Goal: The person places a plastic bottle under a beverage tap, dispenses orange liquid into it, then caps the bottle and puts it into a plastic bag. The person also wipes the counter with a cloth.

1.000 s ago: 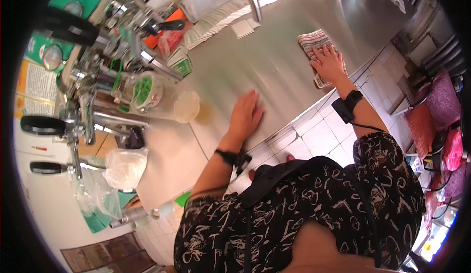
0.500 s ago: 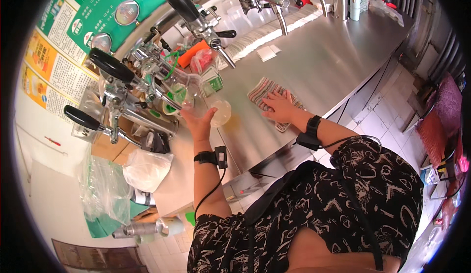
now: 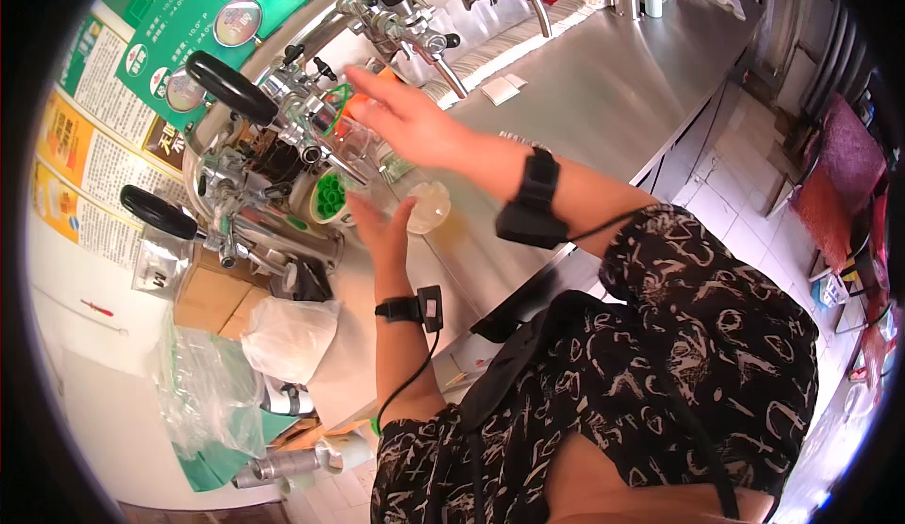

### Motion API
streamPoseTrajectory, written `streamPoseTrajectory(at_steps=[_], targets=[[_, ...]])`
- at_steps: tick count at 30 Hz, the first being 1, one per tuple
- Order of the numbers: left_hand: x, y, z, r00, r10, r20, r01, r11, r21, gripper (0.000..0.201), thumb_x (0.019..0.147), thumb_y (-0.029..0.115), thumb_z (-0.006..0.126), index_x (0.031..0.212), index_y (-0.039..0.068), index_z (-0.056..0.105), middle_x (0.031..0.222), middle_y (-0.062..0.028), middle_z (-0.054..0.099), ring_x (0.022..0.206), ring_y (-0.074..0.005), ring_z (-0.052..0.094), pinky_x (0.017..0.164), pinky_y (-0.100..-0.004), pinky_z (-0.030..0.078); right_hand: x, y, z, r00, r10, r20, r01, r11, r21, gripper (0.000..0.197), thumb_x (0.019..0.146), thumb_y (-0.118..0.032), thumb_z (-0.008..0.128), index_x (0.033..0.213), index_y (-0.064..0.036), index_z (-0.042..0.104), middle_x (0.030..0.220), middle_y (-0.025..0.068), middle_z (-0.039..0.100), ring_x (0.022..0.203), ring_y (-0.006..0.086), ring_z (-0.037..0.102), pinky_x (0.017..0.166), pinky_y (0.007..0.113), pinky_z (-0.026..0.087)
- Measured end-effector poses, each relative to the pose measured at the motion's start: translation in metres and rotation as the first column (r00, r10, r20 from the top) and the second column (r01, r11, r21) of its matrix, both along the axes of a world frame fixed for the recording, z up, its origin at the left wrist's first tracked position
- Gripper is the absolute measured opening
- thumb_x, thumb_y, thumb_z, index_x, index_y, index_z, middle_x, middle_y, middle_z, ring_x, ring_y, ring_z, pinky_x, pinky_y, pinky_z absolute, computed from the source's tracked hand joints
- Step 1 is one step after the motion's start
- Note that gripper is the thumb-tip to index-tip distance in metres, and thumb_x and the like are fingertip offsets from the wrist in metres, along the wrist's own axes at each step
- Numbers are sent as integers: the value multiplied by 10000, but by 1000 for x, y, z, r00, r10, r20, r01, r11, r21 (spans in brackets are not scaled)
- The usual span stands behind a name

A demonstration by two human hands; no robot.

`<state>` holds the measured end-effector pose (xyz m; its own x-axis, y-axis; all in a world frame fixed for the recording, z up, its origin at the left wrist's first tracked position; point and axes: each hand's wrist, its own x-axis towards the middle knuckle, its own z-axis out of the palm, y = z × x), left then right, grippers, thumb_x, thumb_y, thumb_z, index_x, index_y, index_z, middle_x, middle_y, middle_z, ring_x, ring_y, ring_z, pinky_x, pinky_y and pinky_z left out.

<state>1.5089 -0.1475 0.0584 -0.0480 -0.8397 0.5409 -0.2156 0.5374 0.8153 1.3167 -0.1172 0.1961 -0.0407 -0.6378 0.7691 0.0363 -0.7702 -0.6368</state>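
My left hand (image 3: 379, 230) is curved against the lower part of a clear plastic vessel (image 3: 375, 190), thumb apart from the fingers; the grip is partly hidden by the see-through wall. Just right of the thumb, a pale, round translucent piece (image 3: 430, 207) rests on the steel counter beside a yellowish wet patch. Above the vessel, my right hand (image 3: 407, 121) is raised with stretched fingers and holds nothing I can see. Its fingertips are near a chrome beer tap (image 3: 306, 138) with a black handle. A striped cloth (image 3: 515, 136) is mostly hidden behind my right forearm.
The steel counter (image 3: 603, 81) runs to the far right. More taps (image 3: 415, 29) line its back. A tub with green pieces (image 3: 330, 196) stands left of the vessel. White paper squares (image 3: 503, 89) lie farther back. Plastic bags (image 3: 290, 338) and a cardboard box (image 3: 212, 290) are at left.
My right hand has left the striped cloth and moved up and left toward the tap. My left hand stays by the clear vessel. The view has shifted slightly.
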Motion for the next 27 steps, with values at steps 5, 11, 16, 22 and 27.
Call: streamPoseTrajectory(at_steps=[5,11,16,22,27], targets=[[21,28,39,994,50,-92,-66,981,-181,849,850,103,802,1518,-66,305,1529,-235,396,1390,-302,431,1140,-407,358,40,-37,82,919,9,393,-66,989,132,426,999,-319,602,1261,16,616,1071,104,672,947,166,595,829,310,486],[29,62,78,999,24,-35,-36,921,-388,656,909,104,739,1457,-67,421,1471,-200,481,1345,-286,480,1133,-408,367,32,-43,98,897,-36,441,-97,956,276,266,955,-284,682,923,-23,725,834,19,665,756,118,530,700,298,429],[40,81,74,995,76,-56,-91,931,-353,586,922,99,720,1429,-50,468,1448,-175,504,1321,-263,499,1125,-407,376,29,-34,94,925,41,378,-118,976,183,295,974,-326,668,992,-45,757,918,20,703,832,107,558,782,297,445],[51,87,55,996,75,-47,-85,964,-252,523,937,109,702,1400,-34,505,1391,-156,563,1285,-244,531,1080,-390,411,15,-10,92,987,93,133,-127,952,279,536,1032,-514,505,1109,-48,759,1257,78,692,1261,185,540,1156,366,291],[52,93,47,999,40,-35,-47,973,-225,470,946,117,688,1368,-19,533,1371,-143,585,1265,-242,551,1068,-390,419,13,-4,97,993,67,-93,-55,991,123,712,1029,-618,381,1180,-17,729,1375,104,627,1346,224,495,1185,388,273]])
